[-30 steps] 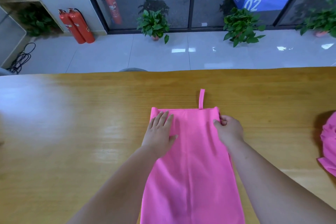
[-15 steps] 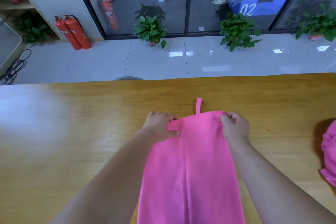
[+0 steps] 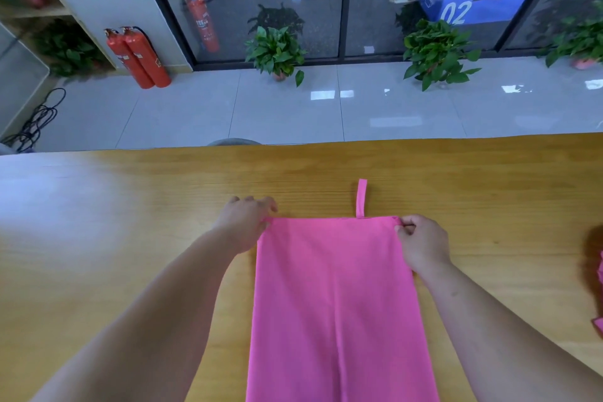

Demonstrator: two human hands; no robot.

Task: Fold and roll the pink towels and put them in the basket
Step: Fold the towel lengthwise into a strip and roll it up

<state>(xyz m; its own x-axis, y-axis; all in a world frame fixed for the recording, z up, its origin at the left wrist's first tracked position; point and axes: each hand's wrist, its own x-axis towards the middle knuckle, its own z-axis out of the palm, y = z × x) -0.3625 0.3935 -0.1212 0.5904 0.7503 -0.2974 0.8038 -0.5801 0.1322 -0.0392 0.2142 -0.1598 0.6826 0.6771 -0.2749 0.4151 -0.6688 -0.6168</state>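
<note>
Closest to you, the pink towel lies flat on the wooden table, folded lengthwise into a long, narrow strip with a seam line running up its middle; its near end drops out of view below the frame. Your forearms reach along either side of it to the far end. There your left hand has its fingers curled over the far left corner and looks to be pinching it, and your right hand nips the far right corner between thumb and bent fingers. Both grips are small and close, right at the hem. Just past the hem, the hanging loop lies straight out on the bare wood. I judge the folding is about done and you are squaring the far edge, so the roll comes next. That calls for turning this edge over tightly and evenly, with both corners moving together so the roll does not cone, and for tucking the loop in or leaving it out on purpose. A second pink towel waits bunched at the right edge of the table, so the task is early. The basket is not in view. Beyond the table stand potted plants and fire extinguishers.
</note>
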